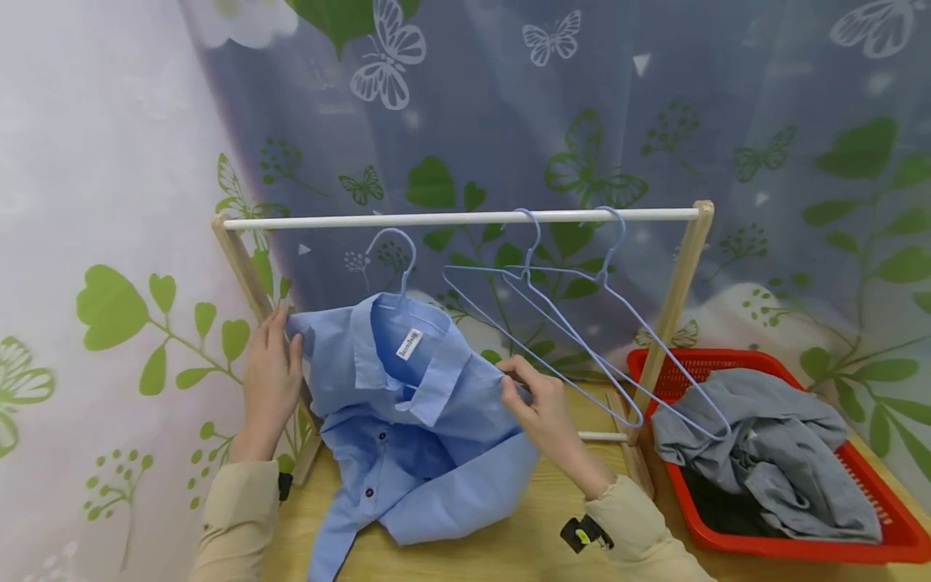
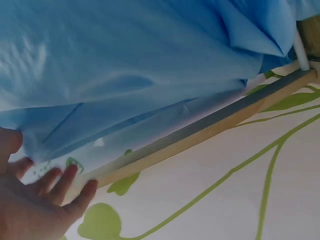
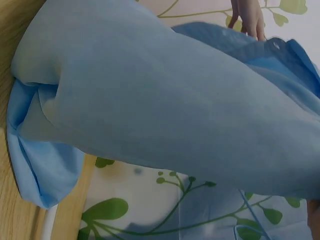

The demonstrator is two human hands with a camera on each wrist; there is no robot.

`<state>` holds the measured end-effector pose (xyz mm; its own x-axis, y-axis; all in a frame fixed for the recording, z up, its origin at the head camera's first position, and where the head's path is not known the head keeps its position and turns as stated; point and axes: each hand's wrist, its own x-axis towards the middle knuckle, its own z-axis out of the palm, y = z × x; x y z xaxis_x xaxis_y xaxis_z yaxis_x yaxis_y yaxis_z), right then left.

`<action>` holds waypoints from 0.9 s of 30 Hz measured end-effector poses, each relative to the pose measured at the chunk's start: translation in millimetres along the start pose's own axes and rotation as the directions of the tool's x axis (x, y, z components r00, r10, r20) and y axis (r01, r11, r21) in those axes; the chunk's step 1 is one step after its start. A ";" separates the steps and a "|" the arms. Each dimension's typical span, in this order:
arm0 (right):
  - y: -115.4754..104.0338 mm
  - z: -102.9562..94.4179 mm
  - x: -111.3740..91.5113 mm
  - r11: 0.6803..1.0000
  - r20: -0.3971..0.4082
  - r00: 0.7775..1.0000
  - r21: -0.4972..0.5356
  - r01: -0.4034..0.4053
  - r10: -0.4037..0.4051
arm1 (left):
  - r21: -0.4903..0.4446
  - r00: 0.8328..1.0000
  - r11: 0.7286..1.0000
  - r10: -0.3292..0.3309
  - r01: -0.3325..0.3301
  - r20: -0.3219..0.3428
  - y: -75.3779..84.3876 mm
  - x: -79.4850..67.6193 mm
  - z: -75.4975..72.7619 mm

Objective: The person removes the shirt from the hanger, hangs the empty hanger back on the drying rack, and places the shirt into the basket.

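A light blue buttoned shirt [image 1: 444,453] hangs on a lilac wire hanger [image 1: 407,257], whose hook sticks up out of the collar, just below the white rod in the head view. My left hand [image 1: 272,376] pinches the shirt's left-side shoulder between thumb and fingers; in the left wrist view the other fingers [image 2: 60,187] are spread under the cloth. On the opposite shoulder, my right hand [image 1: 537,404] pinches the fabric with thumb and index finger. The hanger's arms are hidden inside the shirt. In the right wrist view, a sleeve [image 3: 150,100] covers most of the picture.
A wooden rack with a white rod [image 1: 465,218] stands across the table [image 1: 567,501]. Two bare lilac hangers [image 1: 534,242] hang on its right half. To the right, a red basket [image 1: 785,550] holds crumpled grey clothing [image 1: 778,453]. A patterned curtain [image 1: 473,97] hangs behind.
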<state>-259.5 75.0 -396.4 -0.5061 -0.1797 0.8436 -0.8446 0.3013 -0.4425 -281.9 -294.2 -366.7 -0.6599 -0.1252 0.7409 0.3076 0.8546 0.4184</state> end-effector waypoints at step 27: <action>6.8 -47.7 -29.6 0.862 0.080 0.976 -0.459 0.215 -0.201 | -0.017 0.998 0.998 0.067 -0.067 -0.009 0.9 -37.5 7.9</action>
<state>-242.0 127.0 -409.8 -0.3384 -0.3109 0.8881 -0.7565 0.6512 -0.0603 -262.2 -284.7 -398.2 -0.6318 -0.0717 0.7718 0.3633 0.8522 0.3766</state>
